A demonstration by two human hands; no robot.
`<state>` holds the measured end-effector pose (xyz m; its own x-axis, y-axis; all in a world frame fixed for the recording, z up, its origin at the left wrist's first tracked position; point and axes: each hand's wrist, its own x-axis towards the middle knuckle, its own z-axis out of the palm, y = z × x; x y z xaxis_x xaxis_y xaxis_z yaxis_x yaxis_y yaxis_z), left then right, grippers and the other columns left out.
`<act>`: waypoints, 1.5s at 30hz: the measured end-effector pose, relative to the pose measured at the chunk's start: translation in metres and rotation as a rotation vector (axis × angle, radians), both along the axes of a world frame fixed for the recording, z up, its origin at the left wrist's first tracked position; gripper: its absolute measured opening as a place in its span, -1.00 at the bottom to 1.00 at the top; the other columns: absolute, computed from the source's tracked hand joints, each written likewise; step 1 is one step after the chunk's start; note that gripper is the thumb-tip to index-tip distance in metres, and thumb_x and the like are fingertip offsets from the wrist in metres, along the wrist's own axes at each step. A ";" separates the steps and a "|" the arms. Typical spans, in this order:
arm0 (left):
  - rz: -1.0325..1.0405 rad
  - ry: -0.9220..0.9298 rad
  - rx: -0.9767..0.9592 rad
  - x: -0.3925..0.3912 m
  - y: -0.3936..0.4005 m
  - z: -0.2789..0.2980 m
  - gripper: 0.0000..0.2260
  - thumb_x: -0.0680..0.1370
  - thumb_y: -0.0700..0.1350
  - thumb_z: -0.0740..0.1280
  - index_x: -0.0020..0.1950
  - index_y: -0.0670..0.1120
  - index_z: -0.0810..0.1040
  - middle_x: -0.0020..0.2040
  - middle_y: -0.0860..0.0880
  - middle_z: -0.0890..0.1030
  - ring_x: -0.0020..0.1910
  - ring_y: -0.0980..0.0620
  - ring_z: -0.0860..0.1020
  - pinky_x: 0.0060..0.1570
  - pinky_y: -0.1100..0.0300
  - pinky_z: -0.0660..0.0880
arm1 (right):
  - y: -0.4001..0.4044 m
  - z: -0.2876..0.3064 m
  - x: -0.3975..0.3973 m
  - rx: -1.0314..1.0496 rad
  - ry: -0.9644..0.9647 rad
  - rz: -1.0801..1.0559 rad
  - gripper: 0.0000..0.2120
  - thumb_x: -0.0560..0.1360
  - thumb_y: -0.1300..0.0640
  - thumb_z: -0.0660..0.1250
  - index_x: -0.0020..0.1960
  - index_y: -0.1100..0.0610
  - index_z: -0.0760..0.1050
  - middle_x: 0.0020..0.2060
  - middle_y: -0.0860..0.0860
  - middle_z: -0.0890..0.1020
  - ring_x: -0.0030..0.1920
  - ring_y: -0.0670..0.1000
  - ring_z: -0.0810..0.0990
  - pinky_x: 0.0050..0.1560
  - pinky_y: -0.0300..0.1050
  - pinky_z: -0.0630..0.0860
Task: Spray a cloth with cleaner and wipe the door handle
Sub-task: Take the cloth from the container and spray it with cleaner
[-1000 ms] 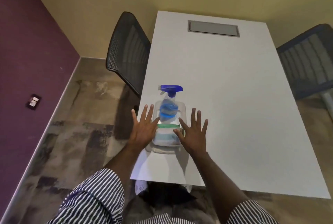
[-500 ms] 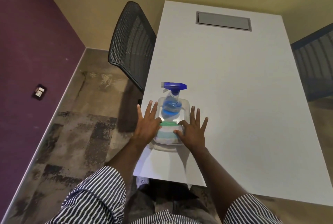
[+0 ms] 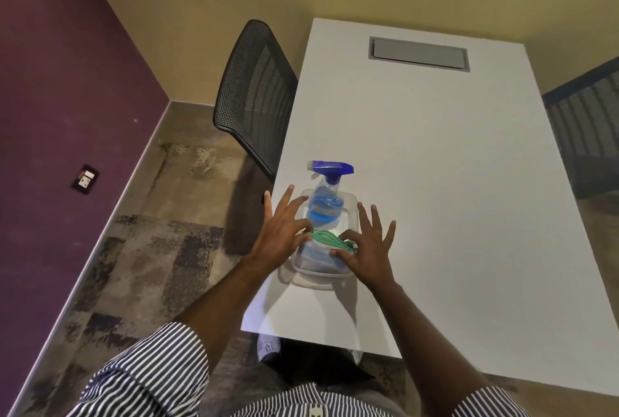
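A: What do we see in the lower middle of the frame?

B: We see a clear plastic container (image 3: 321, 271) on the white table (image 3: 435, 182), close to its near left corner. Inside it stands a spray bottle (image 3: 325, 205) with a blue head and blue liquid, and in front of the bottle lie folded cloths, a green cloth (image 3: 330, 239) on top of a blue cloth (image 3: 318, 257).

A: And the hands?

B: The left hand (image 3: 284, 232) is at the left side of the container, its fingers spread and straight, gripping nothing. The right hand (image 3: 366, 249) is at the right side, also with spread fingers (its thumb touches the cloths, as far as we can tell). Neither hand holds anything.

A: What else is around?

B: A black mesh chair (image 3: 258, 98) stands left of the table, and a second chair (image 3: 589, 135) shows at the right edge. A grey panel (image 3: 418, 54) is set in the far end of the table. At the left, a purple wall (image 3: 67, 81) carries a socket (image 3: 85, 179).
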<state>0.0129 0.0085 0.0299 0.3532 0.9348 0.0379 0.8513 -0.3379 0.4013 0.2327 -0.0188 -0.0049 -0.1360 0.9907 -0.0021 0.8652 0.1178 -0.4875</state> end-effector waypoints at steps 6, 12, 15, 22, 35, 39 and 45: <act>0.099 -0.227 0.000 -0.018 -0.006 0.002 -0.75 0.57 -0.03 0.54 0.23 -0.03 0.72 0.60 -0.18 0.38 0.67 -0.27 0.14 0.58 -0.40 -0.11 | -0.013 0.025 -0.007 0.178 0.126 -0.023 -0.61 0.51 -0.33 0.28 -0.04 -0.07 0.70 0.53 0.11 0.39 0.58 0.21 0.23 0.49 0.53 -0.07; 0.510 -0.649 -0.255 -0.027 -0.010 -0.001 -0.77 0.68 -0.25 0.39 0.31 -0.29 0.62 0.33 -0.18 0.59 0.39 -0.16 0.51 0.44 -0.09 0.44 | -0.028 0.055 -0.014 0.315 0.272 -0.068 -0.78 0.49 -0.18 0.38 -0.12 -0.05 0.67 0.52 0.09 0.39 0.60 0.14 0.19 0.55 0.32 -0.20; 0.821 -0.993 -0.641 -0.019 -0.011 0.010 -0.70 0.77 -0.08 0.22 0.27 -0.28 0.61 0.08 -0.16 0.65 0.10 -0.15 0.60 0.00 0.04 0.59 | -0.032 0.070 -0.021 0.380 0.293 -0.053 -0.84 0.47 -0.13 0.39 -0.12 -0.05 0.64 0.53 0.09 0.39 0.61 0.15 0.18 0.58 0.23 -0.24; 0.687 -1.406 -1.191 -0.020 -0.024 0.024 -0.18 0.62 0.49 -0.10 0.34 -0.09 0.64 0.24 -0.27 0.70 0.15 -0.26 0.70 0.12 -0.28 0.65 | -0.032 0.090 -0.036 0.564 0.232 0.137 -0.86 0.40 0.05 0.53 -0.10 -0.08 0.59 0.58 0.05 0.31 0.60 0.21 0.20 0.55 0.38 -0.15; 0.443 -1.784 -1.123 -0.030 -0.001 0.065 -0.33 0.48 0.26 0.49 0.52 -0.03 0.54 0.49 -0.23 0.53 0.41 -0.31 0.54 0.42 -0.28 0.45 | -0.035 0.100 -0.038 0.638 0.249 0.424 -0.92 0.50 -0.02 0.51 -0.04 -0.13 0.62 0.61 0.10 0.22 0.56 0.35 0.23 0.50 0.45 -0.02; 0.287 -1.809 -1.057 -0.028 0.001 0.080 -0.17 0.35 0.08 0.69 0.55 -0.08 0.47 0.51 -0.15 0.53 0.44 -0.20 0.55 0.38 -0.20 0.52 | -0.037 0.099 -0.033 0.631 0.200 0.487 -0.93 0.53 -0.07 0.47 -0.05 -0.11 0.61 0.61 0.11 0.23 0.57 0.33 0.23 0.52 0.41 -0.01; 0.298 -1.767 -0.787 -0.028 0.007 0.079 -0.53 0.63 -0.05 0.37 0.54 -0.08 0.45 0.54 -0.13 0.49 0.51 -0.13 0.48 0.48 -0.14 0.42 | -0.031 0.098 -0.032 0.606 0.175 0.492 -0.92 0.57 -0.07 0.42 -0.07 -0.10 0.60 0.62 0.08 0.20 0.58 0.30 0.21 0.53 0.38 -0.01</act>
